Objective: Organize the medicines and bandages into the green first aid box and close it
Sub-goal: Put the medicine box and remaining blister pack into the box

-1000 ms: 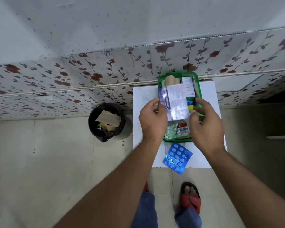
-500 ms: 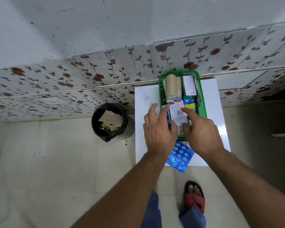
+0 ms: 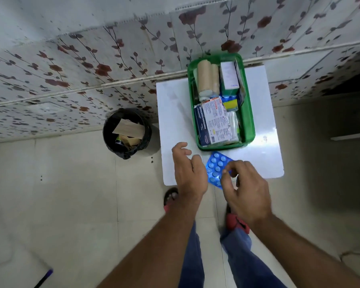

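Note:
The green first aid box [image 3: 249, 113] stands open on a white table [image 3: 175, 113] against the wall. Inside it lie tan bandage rolls [image 3: 207, 80], a white medicine carton [image 3: 229, 76] and silver printed tablet strips [image 3: 214, 121]. A blue blister pack [image 3: 215, 166] lies on the table just in front of the box. My left hand [image 3: 188, 171] hovers at the pack's left edge with fingers apart. My right hand [image 3: 247, 190] covers the pack's near right corner, fingers curled over it; whether they grip it is hidden.
A black waste bin [image 3: 126, 133] with cardboard scraps stands on the tiled floor left of the table. The flowered wall panel [image 3: 92, 69] runs behind the table. My feet in red sandals [image 3: 236, 222] are below the table's near edge.
Both hands have left the tablet strips lying in the box and pulled back toward me, down to the blue blister pack.

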